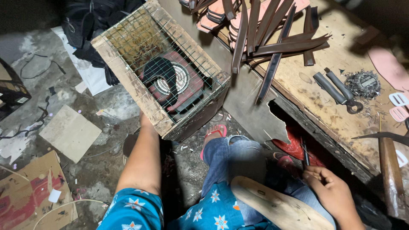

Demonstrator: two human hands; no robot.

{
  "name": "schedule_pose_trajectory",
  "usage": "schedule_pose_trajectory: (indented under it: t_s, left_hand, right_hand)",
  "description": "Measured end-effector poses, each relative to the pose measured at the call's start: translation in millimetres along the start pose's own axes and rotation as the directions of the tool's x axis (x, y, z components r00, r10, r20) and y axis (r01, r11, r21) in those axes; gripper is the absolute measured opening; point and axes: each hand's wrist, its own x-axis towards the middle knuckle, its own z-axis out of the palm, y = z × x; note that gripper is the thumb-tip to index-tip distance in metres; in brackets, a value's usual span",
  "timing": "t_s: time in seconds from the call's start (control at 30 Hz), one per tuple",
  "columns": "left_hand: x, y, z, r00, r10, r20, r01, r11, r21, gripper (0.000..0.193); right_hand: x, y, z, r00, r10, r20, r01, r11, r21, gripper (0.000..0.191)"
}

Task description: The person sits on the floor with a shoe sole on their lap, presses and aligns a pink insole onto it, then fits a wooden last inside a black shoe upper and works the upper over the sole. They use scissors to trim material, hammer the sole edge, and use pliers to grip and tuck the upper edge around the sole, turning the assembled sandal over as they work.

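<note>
1. Nearest, across the person's lap, lies a pale wooden sole form (277, 207). Its long axis runs from near-right to far-left, with the rounded end toward the left knee.
2. Just right of it, the right hand (330, 190) is curled with narrow fingers around a thin dark tool (305, 152) that sticks up toward the far side. The tool's tip is lost in the shadow under the bench, so what it touches cannot be told.
3. The left arm reaches away on the left. The left hand (145, 121) is at the near corner of a wooden crate (128, 81), mostly hidden behind the crate's edge, so whether it grips the crate or only presses on it cannot be told.
4. The crate is tilted and covered with wire mesh. Inside it is a red heater (177, 85) with a round coil, and a dark strap (164, 72) is draped over the mesh above it. The crate lies far and left of the lap, and the left hand is plainly the nearer one.
5. On the floor to the left lie cardboard pieces (70, 132).
6. Farther right, the bench (324, 110) carries grey-handled pliers (338, 91), a pile of small nails (362, 83), and long brown leather strips (272, 42) fanned over its far-left edge.
</note>
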Motion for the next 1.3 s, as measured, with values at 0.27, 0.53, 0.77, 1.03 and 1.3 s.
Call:
schedule_pose_trajectory:
  t_s: [0.27, 0.53, 0.77, 1.03, 1.3]
  left_hand:
    - [-2.7, 0.9, 17.4, 0.997, -0.011, 0.074, 0.010, 1.000, 0.021, 0.044]
    - [4.7, 0.6, 11.4, 0.997, 0.007, 0.079, -0.019, 0.988, 0.152, 0.032]
    - [-2.8, 0.1, -20.2, 0.985, 0.026, 0.173, -0.053, 0.987, 0.154, 0.025]
    - [-16.9, 6.2, -20.3, 0.998, 0.000, -0.057, 0.011, 0.983, 0.185, 0.033]
    - [-26.7, 11.9, -16.7, 1.000, -0.003, -0.007, 0.005, 0.974, 0.228, 0.030]
  right_hand:
    - [0.6, -7.5, -1.0, 1.000, 0.024, 0.001, -0.024, 1.000, -0.009, 0.035]
    - [1.9, -2.2, -0.5, 1.000, 0.012, 0.009, -0.012, 1.000, 0.017, 0.033]
    - [0.1, -1.3, -0.8, 1.000, -0.001, 0.009, 0.001, 1.000, -0.030, 0.033]
    - [-2.8, -8.0, -3.1, 1.000, 0.007, 0.018, -0.006, 0.999, -0.050, 0.031]
    - [-3.8, -10.4, -2.4, 1.000, -0.001, 0.013, 0.001, 1.000, -0.005, 0.033]
